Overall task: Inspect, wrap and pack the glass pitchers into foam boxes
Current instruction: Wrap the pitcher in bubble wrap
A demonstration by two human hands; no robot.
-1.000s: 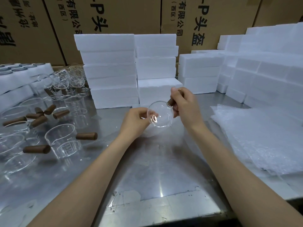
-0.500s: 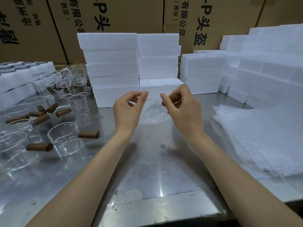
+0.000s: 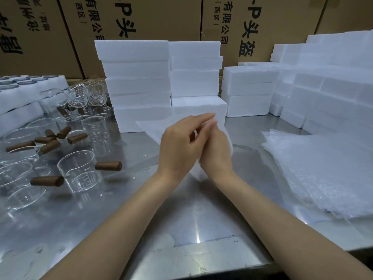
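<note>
Both hands meet over the table; our left hand and right hand press a white wrap sheet together; the pitcher is hidden, likely inside; we think wrapping is underway; next, a foam box.

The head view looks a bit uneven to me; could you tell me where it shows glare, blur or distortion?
Head view: a bright glare streak on the steel table near its front edge; motion blur on the left hand fingertips and the white wrap beside the right hand; wide-angle bending tilts the foam boxes and cartons outward; the pitchers stay fairly sharp.
</note>
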